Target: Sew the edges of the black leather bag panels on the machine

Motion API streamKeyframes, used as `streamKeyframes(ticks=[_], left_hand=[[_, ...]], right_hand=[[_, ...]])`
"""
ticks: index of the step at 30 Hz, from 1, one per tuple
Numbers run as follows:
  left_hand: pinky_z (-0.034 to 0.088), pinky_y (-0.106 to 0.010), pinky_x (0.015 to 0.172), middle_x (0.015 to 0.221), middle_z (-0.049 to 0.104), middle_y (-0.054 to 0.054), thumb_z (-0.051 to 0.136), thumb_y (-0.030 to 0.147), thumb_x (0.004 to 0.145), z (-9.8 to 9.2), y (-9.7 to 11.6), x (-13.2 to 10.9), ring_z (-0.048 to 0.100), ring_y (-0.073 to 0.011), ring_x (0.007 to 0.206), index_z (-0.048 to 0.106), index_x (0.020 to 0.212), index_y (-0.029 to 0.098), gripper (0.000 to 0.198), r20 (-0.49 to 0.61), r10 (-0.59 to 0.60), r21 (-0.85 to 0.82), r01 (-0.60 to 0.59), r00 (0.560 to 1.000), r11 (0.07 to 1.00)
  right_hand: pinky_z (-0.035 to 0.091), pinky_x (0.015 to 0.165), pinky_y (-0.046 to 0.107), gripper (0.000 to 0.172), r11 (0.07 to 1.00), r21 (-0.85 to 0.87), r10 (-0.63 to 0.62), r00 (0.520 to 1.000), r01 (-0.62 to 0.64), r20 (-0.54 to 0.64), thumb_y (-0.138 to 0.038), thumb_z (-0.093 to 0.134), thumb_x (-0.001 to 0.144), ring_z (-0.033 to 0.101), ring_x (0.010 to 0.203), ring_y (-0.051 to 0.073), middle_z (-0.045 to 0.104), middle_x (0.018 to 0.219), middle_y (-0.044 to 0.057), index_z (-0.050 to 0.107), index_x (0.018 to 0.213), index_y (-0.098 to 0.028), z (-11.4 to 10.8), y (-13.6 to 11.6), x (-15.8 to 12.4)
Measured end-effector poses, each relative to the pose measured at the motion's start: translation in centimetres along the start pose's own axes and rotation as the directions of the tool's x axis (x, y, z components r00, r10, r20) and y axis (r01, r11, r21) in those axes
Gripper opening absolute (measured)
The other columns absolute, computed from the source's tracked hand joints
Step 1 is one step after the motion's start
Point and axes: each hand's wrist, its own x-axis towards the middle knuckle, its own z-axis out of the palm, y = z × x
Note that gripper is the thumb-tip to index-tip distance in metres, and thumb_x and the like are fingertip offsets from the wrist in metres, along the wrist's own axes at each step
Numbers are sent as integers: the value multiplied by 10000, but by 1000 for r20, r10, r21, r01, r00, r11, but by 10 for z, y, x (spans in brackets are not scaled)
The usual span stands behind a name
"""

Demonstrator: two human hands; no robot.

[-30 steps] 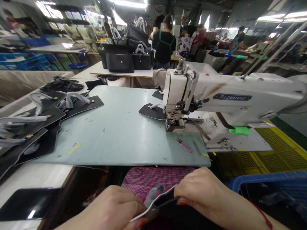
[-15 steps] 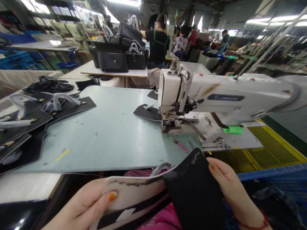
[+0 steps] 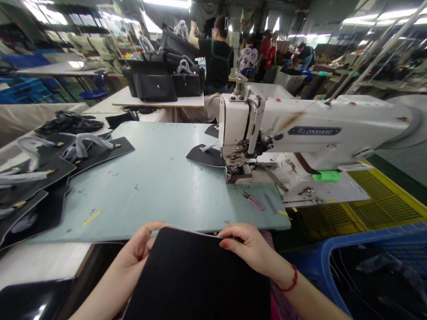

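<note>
White overhead light kept the left grip (image 3: 142, 249) and right grip (image 3: 247, 246) clear.
Ceiling lamps (image 3: 170, 3) glared high beyond the grips, leaving a pale sheen on the worktop (image 3: 156, 191) ahead of them and a white glint on the glossy black panel (image 3: 30, 293) left of the left grip. Between both, the black piece (image 3: 200, 275) lost nearly all detail. Far beyond, everything looked dim and soft; right of the right grip, the sewing machine (image 3: 293, 115) stretched and blurred toward the edge.

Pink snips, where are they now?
In the head view, the pink snips lie right of centre on the tabletop, in front of the sewing machine.
</note>
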Motion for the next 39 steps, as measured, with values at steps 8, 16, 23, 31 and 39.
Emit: streamKeyframes(ticks=[8,16,23,31,39], left_hand=[[575,-280,651,817,717,-47,696,488,766,-23,-29,-12,684,-221,735,653,825,208,289,-28,135,220,-126,990,967],[580,-273,740,963,744,-63,696,430,784,-15,-25,-12,705,-237,834,721,955,200,288,79,125,402,-146,989,904],[571,-238,657,845,727,-53,675,443,802,-5,-23,-16,690,-209,744,698,889,186,272,52,158,409,-165,986,897],[556,-220,616,834,710,-37,651,436,827,-3,-18,-17,671,-186,702,676,926,195,262,23,185,416,-178,982,892],[545,-212,668,834,707,-34,617,427,856,14,-10,-15,666,-172,737,658,873,187,243,25,257,417,-243,966,876]], right_hand=[[497,750,238,295,998,54,18,998,-15,-66,-394,571,949,676,828,158,742,922,57,757,1046,-188,11,11,-17],[482,729,244,304,996,-85,-16,998,11,-53,-378,528,977,640,789,146,717,881,51,735,1112,-201,10,12,-24],[481,728,237,302,970,-163,-187,982,179,-33,-323,498,996,645,804,141,720,910,60,697,1184,-194,14,-3,-21],[451,688,222,262,980,-171,-118,990,104,-73,-319,503,994,631,763,129,700,853,39,722,1018,-176,12,-16,-15],[487,721,236,299,970,-215,-132,989,116,-59,-340,471,1005,655,814,150,717,919,59,712,1068,-176,13,-22,-9]])
